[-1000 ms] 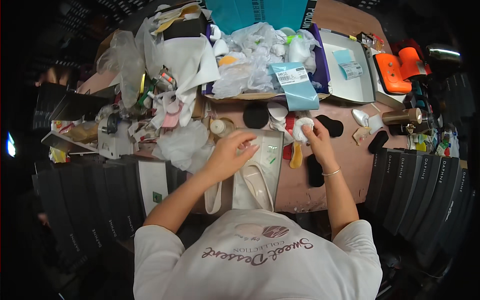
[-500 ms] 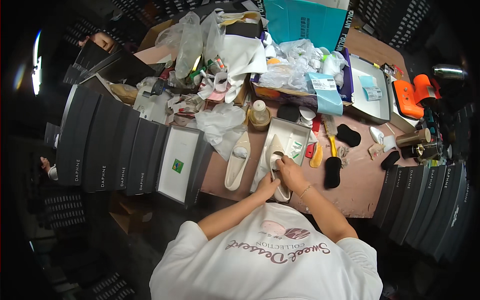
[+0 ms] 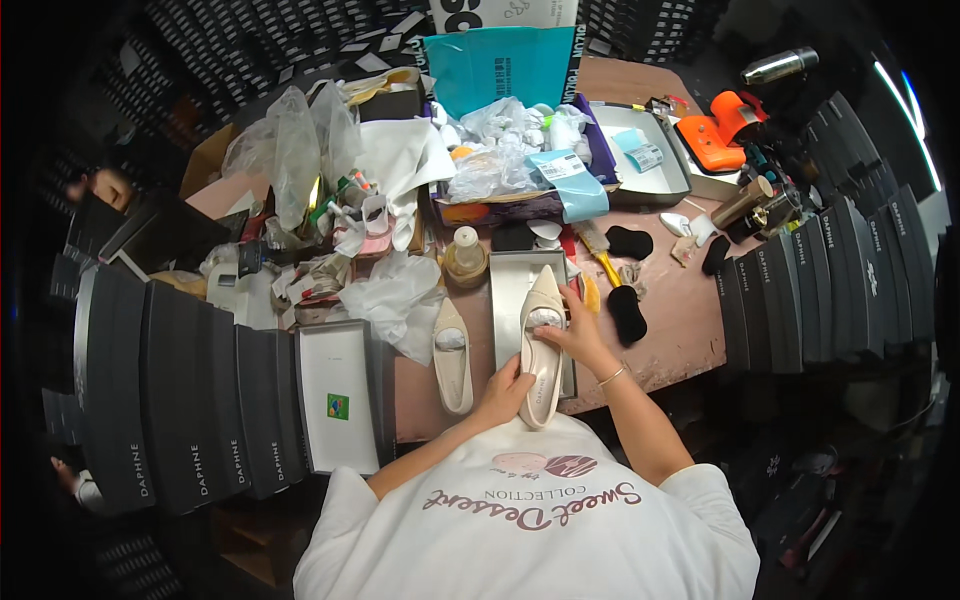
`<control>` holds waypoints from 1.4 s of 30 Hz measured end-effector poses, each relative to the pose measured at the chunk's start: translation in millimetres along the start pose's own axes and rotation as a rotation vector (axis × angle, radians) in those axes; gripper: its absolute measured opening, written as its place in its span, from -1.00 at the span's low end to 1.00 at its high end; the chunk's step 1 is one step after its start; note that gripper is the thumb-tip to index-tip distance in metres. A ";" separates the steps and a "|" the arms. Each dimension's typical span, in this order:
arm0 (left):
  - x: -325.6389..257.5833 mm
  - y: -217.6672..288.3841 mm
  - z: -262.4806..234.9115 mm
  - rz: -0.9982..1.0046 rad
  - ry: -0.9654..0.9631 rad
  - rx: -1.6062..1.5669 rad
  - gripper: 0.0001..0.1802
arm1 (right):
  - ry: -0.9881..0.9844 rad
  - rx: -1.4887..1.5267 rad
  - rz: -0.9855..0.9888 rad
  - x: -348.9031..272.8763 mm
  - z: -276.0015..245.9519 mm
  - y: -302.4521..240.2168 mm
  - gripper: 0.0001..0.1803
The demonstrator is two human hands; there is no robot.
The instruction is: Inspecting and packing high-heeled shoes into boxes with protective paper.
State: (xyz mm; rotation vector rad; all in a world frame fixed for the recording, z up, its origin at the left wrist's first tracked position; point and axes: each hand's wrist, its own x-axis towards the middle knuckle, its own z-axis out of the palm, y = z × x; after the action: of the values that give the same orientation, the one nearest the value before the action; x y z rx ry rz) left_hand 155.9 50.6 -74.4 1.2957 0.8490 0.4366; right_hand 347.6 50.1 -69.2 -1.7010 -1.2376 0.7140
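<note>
A cream pointed flat shoe point(image 3: 541, 385) is held up in front of my shirt, its opening facing me and its toe pointing away. My left hand point(image 3: 505, 392) grips its left side near the heel. My right hand point(image 3: 583, 338) clasps the front part from the right, with the thumb at the opening beside a crumpled white paper wad point(image 3: 545, 318). Behind the held shoe lies an open shoe box point(image 3: 508, 300) with a pale inside, partly covered by the shoe and my hands. The matching cream shoe point(image 3: 453, 382), also stuffed with paper, rests on the table to the left.
Dark shoe boxes stand in rows at left point(image 3: 190, 400) and right point(image 3: 850, 250). An open box part point(image 3: 340, 375) leans by the left row. Further back are a bottle point(image 3: 466, 258), a carton of paper wads point(image 3: 520, 205), a yellow-handled brush point(image 3: 603, 262) and black pads point(image 3: 627, 315).
The shoe has been raised out of the box toward my body, its opening turned up. My right hand has moved from inside the opening to the shoe's right side. The view has shifted.
</note>
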 end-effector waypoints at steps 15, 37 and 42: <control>-23.1 -36.7 -76.8 0.023 0.810 0.568 -0.33 | -0.332 0.038 0.192 9.2 26.0 74.0 -0.07; -77.4 -10.4 -21.4 0.266 0.540 -0.216 -0.41 | -0.093 0.667 0.560 -80.0 10.1 -0.5 -0.55; -70.8 15.5 -7.8 0.314 0.494 -0.251 -0.38 | -0.146 0.694 0.352 -106.1 -12.4 -46.5 -0.48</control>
State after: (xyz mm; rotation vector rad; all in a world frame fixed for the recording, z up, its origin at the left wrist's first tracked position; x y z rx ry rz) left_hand 107.8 9.1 -38.7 1.1013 0.9611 1.1104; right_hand 302.5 -48.7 -27.2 -1.2933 -0.6543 1.3202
